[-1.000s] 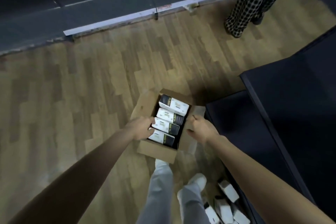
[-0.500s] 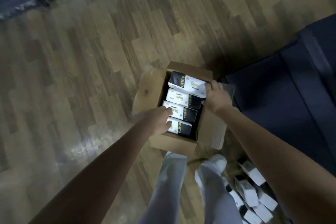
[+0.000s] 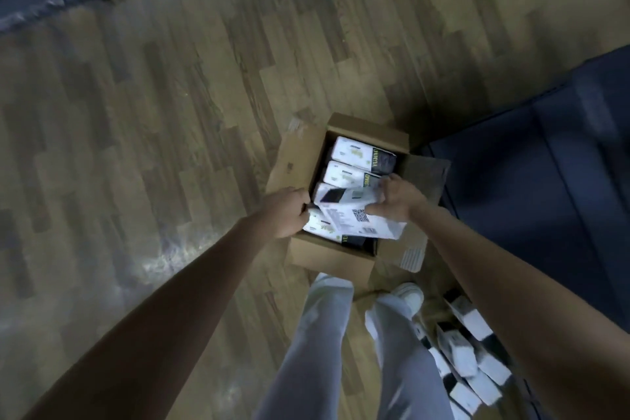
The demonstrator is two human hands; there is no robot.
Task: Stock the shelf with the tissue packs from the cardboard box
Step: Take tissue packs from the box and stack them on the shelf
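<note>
Seen from above, a person's pale trouser legs (image 3: 327, 344) stand on a wooden floor (image 3: 170, 112), with loose tissue packs (image 3: 467, 361) beside the right foot. Just beyond, both hands grip one raised tissue pack (image 3: 354, 215) over the open cardboard box (image 3: 334, 259): left hand (image 3: 286, 211) curled round its left end, right hand (image 3: 392, 201) pinching its right. Farther in, two packs (image 3: 358, 164) lie flat.

**Both arms reach down, hands gripping**

Both bare forearms stretch forward and down, converging. The left hand (image 3: 286, 211) has curled fingers clamped on the edge of a tissue pack (image 3: 354, 215). The right hand (image 3: 392, 199), just beside it, pinches the same pack with thumb and fingers.
</note>
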